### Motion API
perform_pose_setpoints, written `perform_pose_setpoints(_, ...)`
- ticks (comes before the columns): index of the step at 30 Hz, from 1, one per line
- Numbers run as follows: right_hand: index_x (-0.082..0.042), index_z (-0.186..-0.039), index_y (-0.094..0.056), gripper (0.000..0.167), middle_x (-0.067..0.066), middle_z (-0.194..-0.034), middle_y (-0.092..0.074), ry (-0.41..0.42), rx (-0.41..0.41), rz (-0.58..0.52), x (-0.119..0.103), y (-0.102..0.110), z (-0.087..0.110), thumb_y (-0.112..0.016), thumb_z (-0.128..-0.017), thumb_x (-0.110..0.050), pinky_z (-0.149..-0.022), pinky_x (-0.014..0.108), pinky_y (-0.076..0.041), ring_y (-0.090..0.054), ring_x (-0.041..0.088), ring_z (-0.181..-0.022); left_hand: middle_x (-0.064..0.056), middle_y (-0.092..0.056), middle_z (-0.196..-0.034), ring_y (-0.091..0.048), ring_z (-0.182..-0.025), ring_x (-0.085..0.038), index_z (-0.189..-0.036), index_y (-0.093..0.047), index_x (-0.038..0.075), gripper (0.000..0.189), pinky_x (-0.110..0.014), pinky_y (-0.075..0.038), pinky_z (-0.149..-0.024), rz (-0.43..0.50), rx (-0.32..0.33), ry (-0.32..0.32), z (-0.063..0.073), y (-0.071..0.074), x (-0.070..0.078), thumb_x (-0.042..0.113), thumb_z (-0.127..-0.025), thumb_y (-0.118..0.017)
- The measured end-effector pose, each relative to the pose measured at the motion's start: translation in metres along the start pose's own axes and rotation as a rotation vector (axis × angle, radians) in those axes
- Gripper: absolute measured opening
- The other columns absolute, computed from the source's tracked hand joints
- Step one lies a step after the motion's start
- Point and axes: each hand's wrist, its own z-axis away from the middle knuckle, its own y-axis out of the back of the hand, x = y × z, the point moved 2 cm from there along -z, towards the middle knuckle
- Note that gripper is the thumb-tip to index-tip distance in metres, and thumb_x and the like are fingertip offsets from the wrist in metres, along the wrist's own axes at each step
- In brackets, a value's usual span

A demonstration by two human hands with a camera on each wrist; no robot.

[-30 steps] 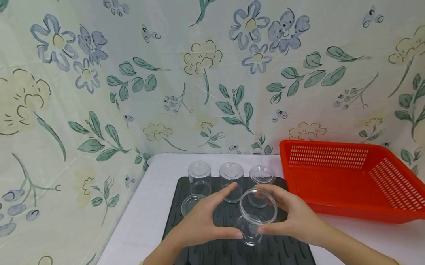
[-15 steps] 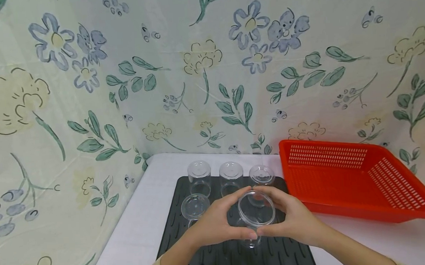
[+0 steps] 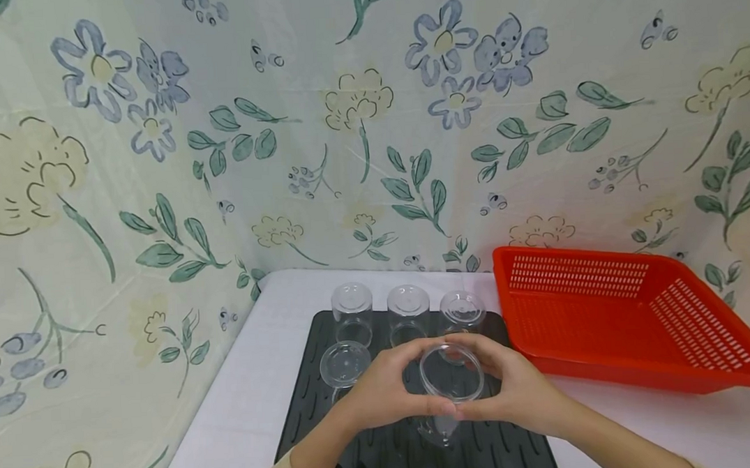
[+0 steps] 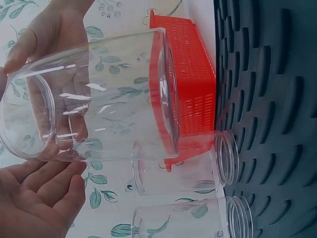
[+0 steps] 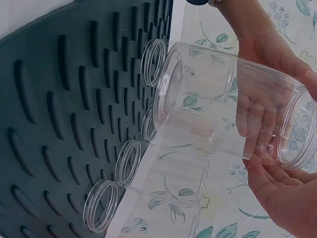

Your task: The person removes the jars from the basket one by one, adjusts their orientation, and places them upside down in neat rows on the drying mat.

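A clear jar is held mouth up over the dark ribbed drying mat. My left hand curves round its left side and my right hand round its right side, near the rim. The thumbs meet at the near side. In the left wrist view the jar shows its rim between the hands and its base toward the mat. The right wrist view shows the same jar overlapping other jars behind it.
Three clear jars stand mouth down at the mat's back: left, middle and right. Another jar stands at front left. A red plastic basket sits to the right on the white cloth. Floral fabric hangs behind.
My left hand, apart from the jar a second ago, has moved right and now wraps its left side. The jar is slightly lower in the head view. My right hand keeps its grip.
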Motion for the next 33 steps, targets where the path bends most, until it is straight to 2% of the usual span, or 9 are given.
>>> perform_pose_setpoints(9, -0.009, -0.139, -0.049, 0.069, 0.013, -0.136, -0.054, 0.038, -0.002, -0.022, 0.007, -0.003, 0.002, -0.081, -0.079, -0.022, -0.096, 0.058, -0.044, -0.054, 0.034, -0.120, 0.012, -0.048, -0.143, -0.045, -0.131, -0.013, -0.144, -0.048, 0.022, 0.068, -0.043, -0.041, -0.104, -0.022, 0.023, -0.043, 0.001, -0.003, -0.003, 0.032, -0.083, -0.078)
perform_pose_setpoints(17, -0.006, -0.143, -0.042, 0.078, 0.015, -0.138, -0.053, 0.048, -0.013, -0.054, 0.024, -0.006, 0.002, -0.083, -0.079, -0.022, -0.098, 0.047, -0.046, -0.052, 0.036, -0.124, 0.012, -0.048, -0.144, -0.048, -0.130, -0.012, -0.142, -0.049, 0.026, 0.067, -0.040, -0.044, -0.101, 0.000, 0.139, -0.123, 0.000, 0.004, 0.002, 0.033, -0.081, -0.078)
perform_pose_setpoints(20, -0.006, -0.144, -0.042, 0.078, 0.013, -0.138, -0.053, 0.048, -0.016, -0.075, 0.039, -0.012, 0.002, -0.083, -0.078, -0.022, -0.099, 0.044, -0.046, -0.052, 0.030, -0.126, 0.013, -0.047, -0.145, -0.046, -0.132, -0.013, -0.142, -0.049, 0.028, 0.067, -0.042, -0.043, -0.103, -0.009, 0.154, -0.128, 0.001, 0.007, 0.006, 0.033, -0.081, -0.078)
perform_pose_setpoints(27, -0.009, -0.143, -0.043, 0.078, 0.019, -0.141, -0.050, 0.051, -0.017, -0.106, 0.064, -0.034, 0.004, -0.083, -0.077, -0.022, -0.095, 0.068, -0.039, -0.049, 0.033, -0.127, 0.014, -0.046, -0.146, -0.044, -0.133, -0.013, -0.143, -0.048, 0.027, 0.070, -0.045, -0.042, -0.103, -0.032, 0.151, -0.135, 0.001, 0.010, 0.014, 0.031, -0.081, -0.078)
perform_pose_setpoints(31, -0.012, -0.143, -0.043, 0.077, 0.018, -0.141, -0.051, 0.033, -0.012, -0.137, 0.071, -0.041, 0.005, -0.083, -0.078, -0.022, -0.095, 0.068, -0.038, -0.050, 0.019, -0.126, 0.012, -0.047, -0.146, -0.045, -0.133, -0.014, -0.141, -0.050, 0.024, 0.067, -0.045, -0.042, -0.103, -0.029, 0.162, -0.165, 0.001, 0.011, 0.016, 0.032, -0.080, -0.077)
perform_pose_setpoints(33, -0.013, -0.144, -0.042, 0.077, 0.017, -0.142, -0.050, 0.023, -0.012, -0.156, 0.073, -0.044, 0.005, -0.083, -0.078, -0.021, -0.096, 0.068, -0.037, -0.050, 0.017, -0.127, 0.011, -0.047, -0.146, -0.046, -0.132, -0.014, -0.141, -0.051, 0.022, 0.067, -0.043, -0.043, -0.103, -0.021, 0.166, -0.183, 0.001, 0.011, 0.018, 0.033, -0.080, -0.077)
